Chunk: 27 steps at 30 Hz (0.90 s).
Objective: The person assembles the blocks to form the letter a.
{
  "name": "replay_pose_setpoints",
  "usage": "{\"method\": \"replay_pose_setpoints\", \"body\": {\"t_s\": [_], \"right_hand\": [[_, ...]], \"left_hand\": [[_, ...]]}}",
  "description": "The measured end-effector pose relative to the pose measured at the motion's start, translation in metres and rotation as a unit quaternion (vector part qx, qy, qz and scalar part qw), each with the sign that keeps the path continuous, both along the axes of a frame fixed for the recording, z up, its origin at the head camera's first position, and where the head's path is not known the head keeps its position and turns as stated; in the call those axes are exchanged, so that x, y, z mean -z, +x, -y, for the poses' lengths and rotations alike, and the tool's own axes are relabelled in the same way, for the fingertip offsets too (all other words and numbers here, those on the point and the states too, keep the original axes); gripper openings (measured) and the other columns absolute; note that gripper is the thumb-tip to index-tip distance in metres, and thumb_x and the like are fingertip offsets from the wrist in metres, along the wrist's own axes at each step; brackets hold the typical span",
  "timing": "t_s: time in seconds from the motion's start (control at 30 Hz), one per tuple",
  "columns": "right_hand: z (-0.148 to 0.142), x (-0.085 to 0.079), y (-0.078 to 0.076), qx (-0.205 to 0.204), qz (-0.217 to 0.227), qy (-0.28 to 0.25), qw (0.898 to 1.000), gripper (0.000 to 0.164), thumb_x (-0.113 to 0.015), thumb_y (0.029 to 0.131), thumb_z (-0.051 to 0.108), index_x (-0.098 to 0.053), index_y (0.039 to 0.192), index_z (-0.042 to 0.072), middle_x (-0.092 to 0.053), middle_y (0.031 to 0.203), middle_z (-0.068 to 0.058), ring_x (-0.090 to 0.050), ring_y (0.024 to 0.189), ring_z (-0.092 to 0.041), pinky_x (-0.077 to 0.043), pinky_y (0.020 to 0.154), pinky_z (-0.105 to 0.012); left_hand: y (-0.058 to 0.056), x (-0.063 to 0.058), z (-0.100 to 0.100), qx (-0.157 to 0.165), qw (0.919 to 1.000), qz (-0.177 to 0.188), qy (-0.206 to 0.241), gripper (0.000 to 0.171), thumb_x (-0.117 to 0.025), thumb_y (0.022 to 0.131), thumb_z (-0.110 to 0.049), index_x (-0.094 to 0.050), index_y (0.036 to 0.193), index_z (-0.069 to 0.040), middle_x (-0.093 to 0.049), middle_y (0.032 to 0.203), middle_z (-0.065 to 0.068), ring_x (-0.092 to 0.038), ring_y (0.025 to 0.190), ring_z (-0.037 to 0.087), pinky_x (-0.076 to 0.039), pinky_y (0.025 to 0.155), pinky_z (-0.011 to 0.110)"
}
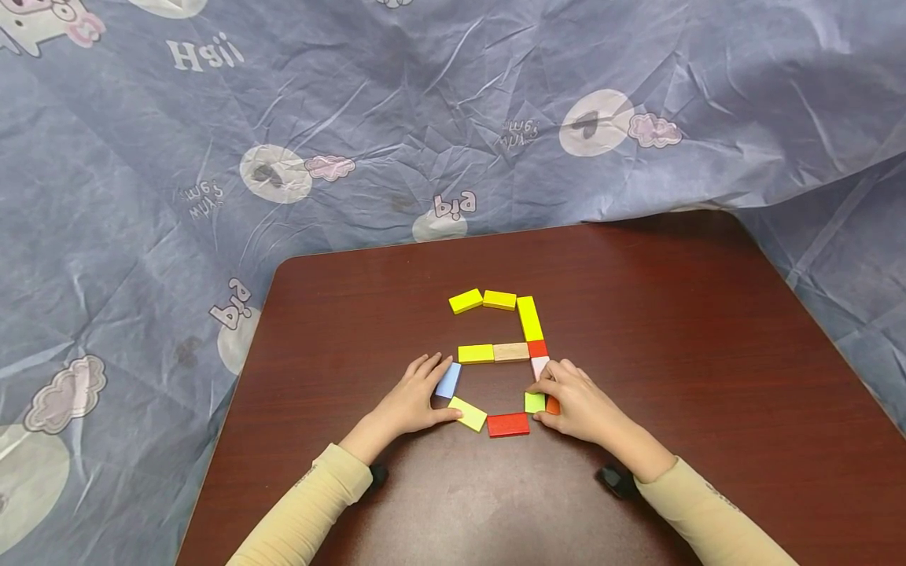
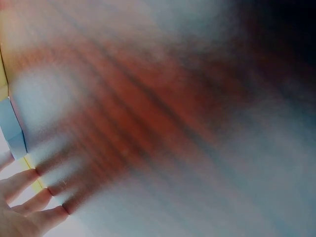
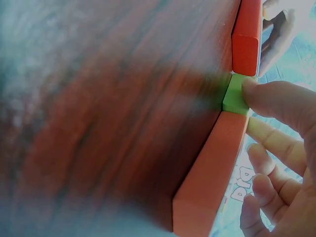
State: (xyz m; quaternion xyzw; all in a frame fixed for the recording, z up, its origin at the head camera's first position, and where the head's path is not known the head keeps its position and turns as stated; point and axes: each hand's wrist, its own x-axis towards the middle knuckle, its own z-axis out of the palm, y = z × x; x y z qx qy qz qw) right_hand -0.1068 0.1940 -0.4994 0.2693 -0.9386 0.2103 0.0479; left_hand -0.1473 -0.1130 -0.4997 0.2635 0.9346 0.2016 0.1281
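Note:
My right hand (image 1: 583,405) pinches a small green block (image 1: 535,403) between thumb and index finger on the table. Seen from the right wrist, the green block (image 3: 235,94) sits between a red block (image 3: 247,52) and a longer orange block (image 3: 210,173), with the thumb tip on it. My left hand (image 1: 409,402) lies at the left side of the layout, fingers extended beside a blue block (image 1: 449,381). Its thumb touches a pale yellow block (image 1: 469,415). In the left wrist view the blue block (image 2: 11,123) is at the edge, near the fingertips.
Bright yellow blocks, one of them (image 1: 530,318), form the upper curve. A yellow block (image 1: 476,354), a plain wooden block (image 1: 511,352) and a small red block (image 1: 538,348) make a middle row. A pink block (image 1: 539,366) is partly hidden. Patterned cloth (image 1: 425,118) hangs behind the table (image 1: 340,314).

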Motion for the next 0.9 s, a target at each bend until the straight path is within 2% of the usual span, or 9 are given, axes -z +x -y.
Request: {"method": "replay_pose_setpoints", "body": {"t_s": [0.9], "right_hand": [[-0.0022,0.0014,0.0019,0.005,-0.009,-0.009,1.000,0.030,-0.088,0.070,0.021,-0.076,0.097,0.014,-0.051,0.087,0.006,-0.037,0.080,-0.010,-0.034,0.071,-0.027]], "left_hand": [[0.0002,-0.0016,-0.0002,0.002,1.0000,0.003,-0.008,0.094,-0.075,0.082,-0.051,-0.032,0.155,-0.009,-0.032,0.158,0.019,-0.026,0.146,0.042,-0.034,0.114,0.054]]}}
